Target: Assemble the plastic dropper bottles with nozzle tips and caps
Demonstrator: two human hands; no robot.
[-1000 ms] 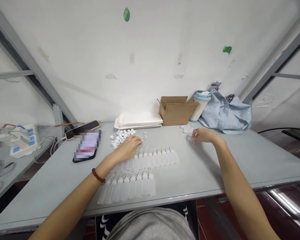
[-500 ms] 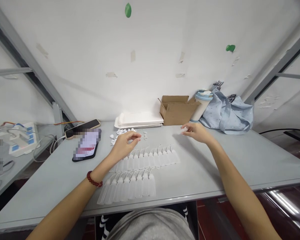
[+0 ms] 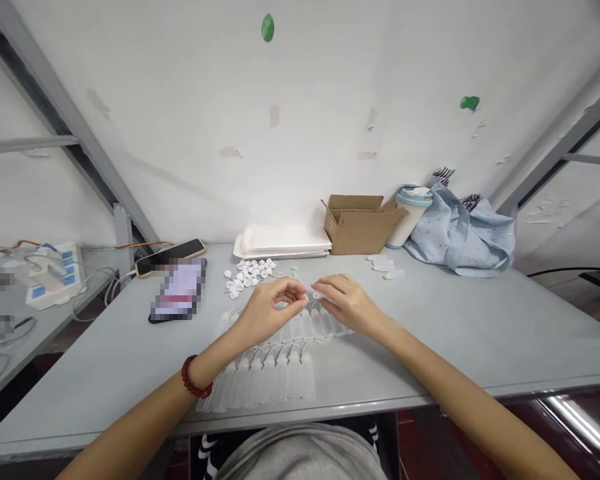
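Note:
My left hand [image 3: 273,308] is closed in a pinch, with a small white cap-like piece [image 3: 306,299] at its fingertips. Close by on the right, my right hand [image 3: 353,305] pinches a small whitish translucent piece [image 3: 317,295]. The fingertips nearly meet but a narrow gap shows between them. Both hands hover above the back row of translucent white tube-like pieces [image 3: 325,323] with thin loops, partly covering it. A front row of similar tubes [image 3: 265,383] lies nearer the table edge. Behind my left hand is a scatter of small white caps [image 3: 250,272].
Several flat translucent pieces [image 3: 385,263] lie before an open cardboard box [image 3: 363,233]. White trays [image 3: 285,241] are stacked against the wall. A cup [image 3: 410,215] and a blue cloth bag [image 3: 463,233] stand back right; two phones [image 3: 180,287] [image 3: 173,257] lie left.
My right hand has moved left and nearer from beside the box, uncovering the flat pieces there. My left hand has moved right and slightly nearer, away from the caps. The hands are now close together.

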